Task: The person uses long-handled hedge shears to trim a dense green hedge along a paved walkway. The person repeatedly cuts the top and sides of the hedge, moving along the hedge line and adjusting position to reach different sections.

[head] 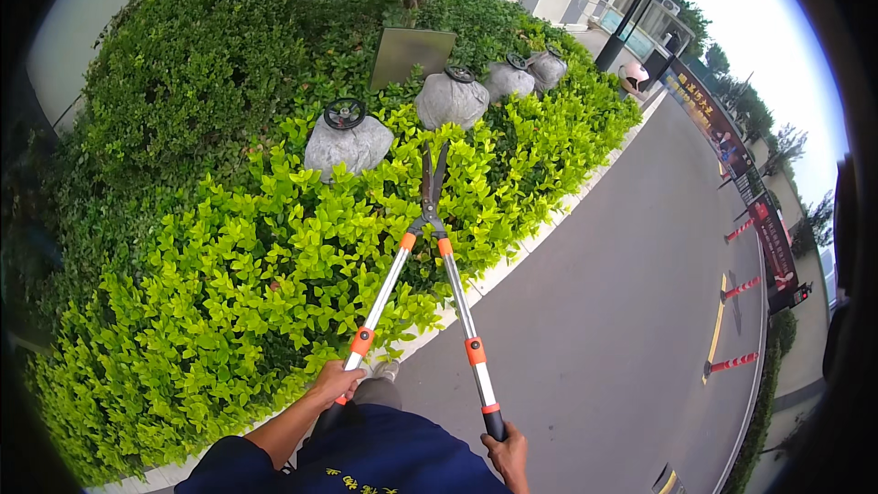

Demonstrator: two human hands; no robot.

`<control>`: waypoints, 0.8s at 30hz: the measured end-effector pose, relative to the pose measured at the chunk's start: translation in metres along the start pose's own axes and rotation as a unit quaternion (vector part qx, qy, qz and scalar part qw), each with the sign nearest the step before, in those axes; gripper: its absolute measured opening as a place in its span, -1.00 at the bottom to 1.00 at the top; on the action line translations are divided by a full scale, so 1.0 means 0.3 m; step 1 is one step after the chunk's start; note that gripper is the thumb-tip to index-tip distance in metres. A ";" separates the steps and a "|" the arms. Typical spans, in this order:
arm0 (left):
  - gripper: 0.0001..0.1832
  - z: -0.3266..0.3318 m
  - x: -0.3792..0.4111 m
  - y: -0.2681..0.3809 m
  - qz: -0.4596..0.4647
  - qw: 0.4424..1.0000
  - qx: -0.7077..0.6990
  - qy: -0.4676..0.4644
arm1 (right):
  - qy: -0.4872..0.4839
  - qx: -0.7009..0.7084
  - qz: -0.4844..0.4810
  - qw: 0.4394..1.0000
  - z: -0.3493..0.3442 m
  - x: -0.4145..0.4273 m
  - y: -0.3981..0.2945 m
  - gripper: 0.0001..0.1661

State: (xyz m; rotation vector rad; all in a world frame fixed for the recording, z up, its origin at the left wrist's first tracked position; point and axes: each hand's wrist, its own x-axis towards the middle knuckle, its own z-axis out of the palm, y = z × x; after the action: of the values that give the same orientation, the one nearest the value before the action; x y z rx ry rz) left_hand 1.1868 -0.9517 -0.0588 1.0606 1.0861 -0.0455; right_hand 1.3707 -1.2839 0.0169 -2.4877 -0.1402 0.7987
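A pair of hedge shears [429, 211] with silver telescopic handles and orange collars reaches forward from my body. My left hand [335, 381] is closed round the left handle near its lower orange ring. Round the black grip of the right handle, my right hand [507, 444] is closed too. The handles spread in a V, while the dark blades are parted by a narrow gap at their tips. Those blades lie over the yellow-green leaves of a low hedge [274, 247], with their tips pointing between two wrapped valves.
Several valve handwheels, one black handwheel [344, 114] nearest, top grey-wrapped bundles [350, 144] in the hedge. Behind them stands a flat panel [411, 55]. A pale kerb [490, 279] divides hedge from asphalt road [583, 288]. Red-and-white posts [734, 362] and banners [710, 116] line the far side.
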 end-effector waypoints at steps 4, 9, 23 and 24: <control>-0.75 0.082 0.139 0.151 -0.021 1.000 -0.010 -0.009 | 0.009 -0.005 -0.043 0.999 -0.143 0.224 -0.059 -0.54; -0.76 0.180 0.324 0.358 -0.014 0.999 -0.036 0.013 | -0.035 -0.024 -0.092 0.995 -0.295 0.572 -0.267 -0.56; -0.74 0.555 0.918 1.006 -0.006 0.984 -0.090 0.154 | -0.258 0.016 -0.171 0.951 -0.592 1.722 -0.838 -0.65; -0.75 0.549 0.950 1.050 -0.010 0.984 -0.083 0.154 | -0.268 0.016 -0.168 0.949 -0.599 1.768 -0.870 -0.66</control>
State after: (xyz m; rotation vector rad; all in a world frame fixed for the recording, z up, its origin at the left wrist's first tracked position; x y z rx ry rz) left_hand 1.6063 -0.7745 -0.0461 0.9238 1.3549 0.1969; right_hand 1.9234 -1.0080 0.0006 -2.0712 -0.7136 1.2833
